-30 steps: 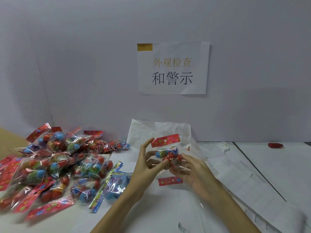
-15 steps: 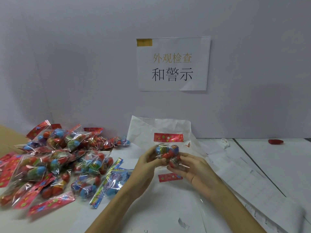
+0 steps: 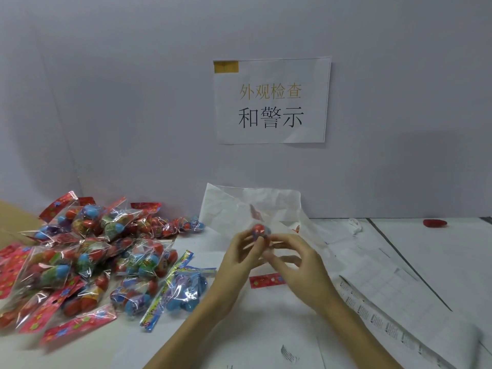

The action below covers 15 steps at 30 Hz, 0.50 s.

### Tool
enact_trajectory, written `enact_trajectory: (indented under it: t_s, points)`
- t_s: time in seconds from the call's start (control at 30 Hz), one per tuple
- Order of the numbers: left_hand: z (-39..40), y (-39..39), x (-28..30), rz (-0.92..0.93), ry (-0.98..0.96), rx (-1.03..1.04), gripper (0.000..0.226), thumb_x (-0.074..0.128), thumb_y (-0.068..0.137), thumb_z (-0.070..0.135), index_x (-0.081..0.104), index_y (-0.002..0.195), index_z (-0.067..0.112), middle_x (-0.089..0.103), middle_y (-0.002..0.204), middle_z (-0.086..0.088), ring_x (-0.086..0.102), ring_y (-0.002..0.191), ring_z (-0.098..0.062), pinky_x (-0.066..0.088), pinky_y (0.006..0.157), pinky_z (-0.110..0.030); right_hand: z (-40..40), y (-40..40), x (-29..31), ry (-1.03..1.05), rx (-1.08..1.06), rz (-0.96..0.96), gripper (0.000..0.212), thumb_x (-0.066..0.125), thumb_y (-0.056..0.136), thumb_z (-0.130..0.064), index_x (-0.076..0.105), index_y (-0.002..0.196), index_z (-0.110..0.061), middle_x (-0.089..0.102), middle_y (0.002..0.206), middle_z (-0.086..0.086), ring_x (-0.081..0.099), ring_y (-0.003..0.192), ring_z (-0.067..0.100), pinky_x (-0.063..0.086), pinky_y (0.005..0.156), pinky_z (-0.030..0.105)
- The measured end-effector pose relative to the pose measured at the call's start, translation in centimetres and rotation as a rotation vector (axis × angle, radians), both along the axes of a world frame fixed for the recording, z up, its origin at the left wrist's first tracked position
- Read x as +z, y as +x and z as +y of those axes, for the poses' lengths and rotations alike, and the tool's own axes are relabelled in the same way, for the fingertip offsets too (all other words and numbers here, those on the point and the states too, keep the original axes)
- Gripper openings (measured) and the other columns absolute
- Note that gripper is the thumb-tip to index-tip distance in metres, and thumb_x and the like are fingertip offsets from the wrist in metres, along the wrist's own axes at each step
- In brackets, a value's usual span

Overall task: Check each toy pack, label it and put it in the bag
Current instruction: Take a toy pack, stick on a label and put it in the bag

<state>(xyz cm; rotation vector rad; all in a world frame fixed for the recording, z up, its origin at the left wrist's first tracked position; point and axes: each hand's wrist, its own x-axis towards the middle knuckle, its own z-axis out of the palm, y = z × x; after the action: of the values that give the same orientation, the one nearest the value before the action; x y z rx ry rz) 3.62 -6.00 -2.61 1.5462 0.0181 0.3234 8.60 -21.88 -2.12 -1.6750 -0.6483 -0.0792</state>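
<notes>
Fingers of the left hand (image 3: 239, 258) and right hand (image 3: 298, 265) pinch one toy pack (image 3: 258, 231), lifted above the tabletop (image 3: 439, 251) near its back edge. Slippery wrap could slide out and drop beside the bag (image 3: 239, 206).

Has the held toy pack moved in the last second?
Yes: the toy pack turned in place, its red header tipping back toward the white bag.

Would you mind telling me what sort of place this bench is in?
Probably a packing or inspection station in a small factory. A printed sign on the wall reads appearance check and warning, a heap of toy packs waits on the table, and label sheets lie beside the hands.
</notes>
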Motion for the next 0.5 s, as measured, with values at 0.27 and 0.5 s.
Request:
enact_trajectory:
  t_s: [0.27,0.5]
  points:
    - [0.8,0.3,0.4,0.049,-0.358,-0.046,0.040,0.059,0.102,0.023,0.052,0.135,0.001,0.074,0.121,-0.019,0.072,0.111,-0.037,0.061,0.094,-0.042,0.0,0.5,-0.2,-0.002,-0.201,0.013,0.032,0.077,0.091,-0.027,0.066,0.122,-0.030,0.068,0.113,-0.013,0.066,0.102,0.006,0.059,0.083,0.022]
    - [0.1,0.3,0.0,0.006,0.062,0.221,0.051,0.066,0.090,0.045,0.048,0.133,0.026,0.069,0.121,0.002,0.070,0.103,-0.003,0.059,0.080,-0.021,0.5,0.4,-0.2,0.119,-0.153,0.131,0.022,0.077,0.092,-0.019,0.072,0.114,-0.024,0.077,0.103,-0.004,0.075,0.094,0.013,0.062,0.077,0.025]
